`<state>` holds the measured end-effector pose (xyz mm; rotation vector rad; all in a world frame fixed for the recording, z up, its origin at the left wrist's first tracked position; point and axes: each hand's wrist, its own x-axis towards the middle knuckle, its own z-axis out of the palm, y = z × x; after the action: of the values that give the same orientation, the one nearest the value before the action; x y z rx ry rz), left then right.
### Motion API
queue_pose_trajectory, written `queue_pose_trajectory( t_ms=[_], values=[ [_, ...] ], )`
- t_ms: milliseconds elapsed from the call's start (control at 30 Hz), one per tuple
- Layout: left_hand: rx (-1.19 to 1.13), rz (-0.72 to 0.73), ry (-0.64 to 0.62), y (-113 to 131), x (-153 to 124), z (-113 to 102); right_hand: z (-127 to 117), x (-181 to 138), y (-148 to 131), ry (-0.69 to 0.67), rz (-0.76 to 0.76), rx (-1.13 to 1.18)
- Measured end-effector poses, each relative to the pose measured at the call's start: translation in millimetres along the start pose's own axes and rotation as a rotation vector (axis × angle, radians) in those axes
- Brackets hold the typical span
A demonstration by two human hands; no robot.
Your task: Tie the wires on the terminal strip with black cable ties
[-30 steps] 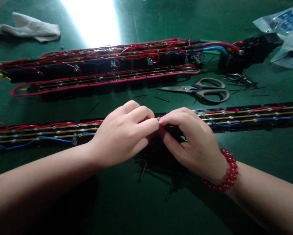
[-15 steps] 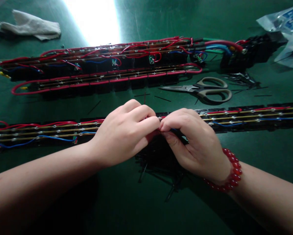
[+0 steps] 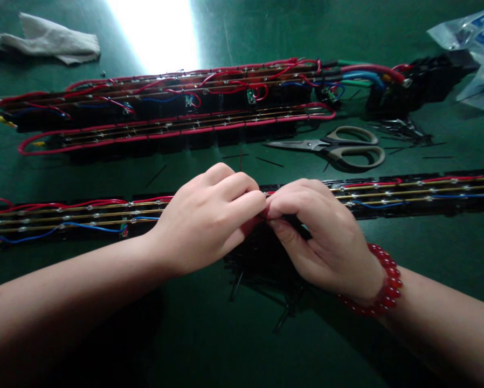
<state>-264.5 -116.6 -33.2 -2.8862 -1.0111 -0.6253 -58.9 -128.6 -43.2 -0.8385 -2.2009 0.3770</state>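
My left hand and my right hand meet fingertip to fingertip over the middle of a long black strip assembly with brass rods, red wires and blue wires. Both hands are closed in a pinch. What lies between the fingertips is hidden and too small to name. A red bead bracelet circles my right wrist. Below my fingers, on the near side of the strip, lies a dark pile of thin black strips, partly covered by my hands.
Scissors lie beyond my right hand, near a small heap of dark slivers. Farther back rests a wired black assembly with thick red cables. A whitish cloth sits at far left, plastic bags at far right.
Almost nothing differs. Both hands keep the same pinch at the same spot on the strip; the view has shifted very slightly.
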Motion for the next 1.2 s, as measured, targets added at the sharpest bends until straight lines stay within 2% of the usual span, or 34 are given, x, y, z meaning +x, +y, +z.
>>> queue_pose_trajectory(
  t_ms=[1200],
  values=[
    [0.026, 0.032, -0.003, 0.0, -0.2, -0.5, -2.3, 2.3, -4.3, -0.025, 0.03, -0.044]
  ],
)
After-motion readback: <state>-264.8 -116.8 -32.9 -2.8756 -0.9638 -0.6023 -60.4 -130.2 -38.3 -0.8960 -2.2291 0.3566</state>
